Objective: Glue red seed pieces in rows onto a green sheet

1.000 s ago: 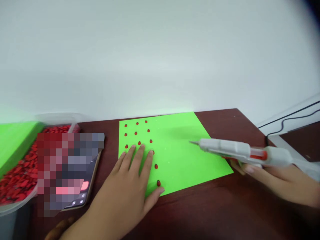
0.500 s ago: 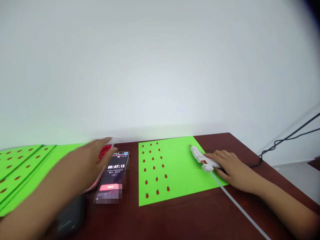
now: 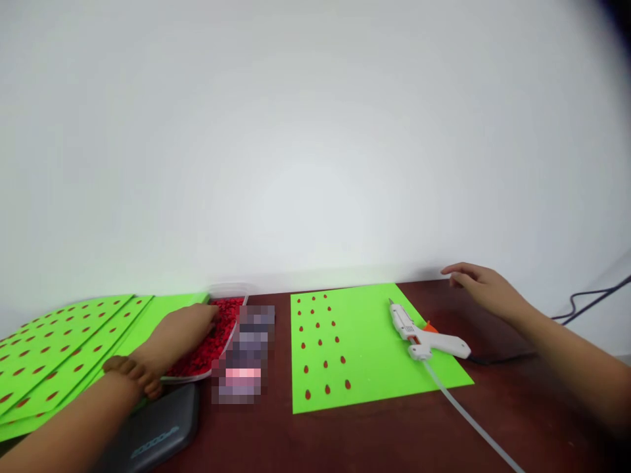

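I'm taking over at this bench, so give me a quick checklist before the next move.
Left hand in the red pieces in the clear plastic tray: ok.
Piece held by the left hand: cannot tell, hidden.
Right hand clear of the glue gun: ok.
Glue gun nozzle off the green sheet: not ok, it lies on the sheet.
Six rows of three red spots on the sheet: ok.
Phone reading: cannot tell, pixelated.

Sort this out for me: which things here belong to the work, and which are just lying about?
Part of the work:
left hand, in the tray of red pieces
right hand
glue gun
green sheet
dotted sheets

Seemingly just lying about:
phone
dark case
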### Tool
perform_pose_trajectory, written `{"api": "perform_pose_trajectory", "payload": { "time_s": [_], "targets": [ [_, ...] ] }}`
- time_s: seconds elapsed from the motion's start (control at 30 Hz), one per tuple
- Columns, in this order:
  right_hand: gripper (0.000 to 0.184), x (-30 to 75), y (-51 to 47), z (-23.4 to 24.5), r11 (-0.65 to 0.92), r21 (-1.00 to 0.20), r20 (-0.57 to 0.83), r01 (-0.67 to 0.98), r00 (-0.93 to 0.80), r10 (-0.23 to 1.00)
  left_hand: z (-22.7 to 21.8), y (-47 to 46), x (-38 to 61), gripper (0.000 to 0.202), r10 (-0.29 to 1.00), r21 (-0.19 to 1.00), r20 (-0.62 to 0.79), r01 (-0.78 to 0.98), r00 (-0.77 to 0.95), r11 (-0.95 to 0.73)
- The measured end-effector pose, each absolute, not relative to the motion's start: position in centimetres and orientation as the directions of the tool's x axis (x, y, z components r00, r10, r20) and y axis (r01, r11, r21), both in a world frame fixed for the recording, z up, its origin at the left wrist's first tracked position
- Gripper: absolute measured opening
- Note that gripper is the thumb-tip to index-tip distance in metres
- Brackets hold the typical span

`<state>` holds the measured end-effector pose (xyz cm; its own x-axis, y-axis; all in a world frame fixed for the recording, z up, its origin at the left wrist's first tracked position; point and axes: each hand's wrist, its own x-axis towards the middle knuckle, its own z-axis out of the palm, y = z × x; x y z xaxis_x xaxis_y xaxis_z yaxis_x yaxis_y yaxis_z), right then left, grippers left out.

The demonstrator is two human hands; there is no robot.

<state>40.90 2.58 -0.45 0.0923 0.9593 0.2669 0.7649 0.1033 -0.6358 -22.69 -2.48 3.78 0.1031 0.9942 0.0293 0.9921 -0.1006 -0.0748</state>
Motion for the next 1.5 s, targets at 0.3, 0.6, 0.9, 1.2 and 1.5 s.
{"api": "perform_pose_trajectory", "payload": {
  "time_s": [0.3, 0.6, 0.9, 1.2, 1.5],
  "targets": [
    [0.042, 42.0, 5.0, -5.7, 0.089, -0.652, 0.172, 0.753, 0.033, 0.985, 5.1, -2.3, -22.5, 0.035, 0.998, -0.177, -0.051, 0.984, -0.029, 0.019],
    [0.048, 42.8, 5.7, -6.8, 0.023, -0.648, 0.044, 0.761, 0.008, 0.999, 9.8, -0.7, -16.3, 0.045, 0.982, -0.1, 0.186, 0.995, 0.017, 0.002],
    [0.041, 41.9, 5.2, -6.2, 0.073, -0.605, 0.063, 0.793, -0.044, 0.997, 6.8, 2.5, -5.2, 0.029, 0.934, 0.069, 0.14, 0.937, 0.33, -0.341],
    [0.04, 40.2, 4.3, -5.3, 0.298, -0.568, 0.218, 0.767, -0.21, 0.953, 4.3, 5.6, -1.5, 0.022, 0.875, 0.057, 0.038, 0.873, 0.482, -0.484],
    [0.044, 39.5, 4.5, -5.9, 0.526, -0.445, 0.167, 0.725, -0.51, 0.844, 2.9, 6.9, -0.1, 0.024, 0.872, -0.005, -0.032, 0.872, 0.489, -0.489]
  ]
}}
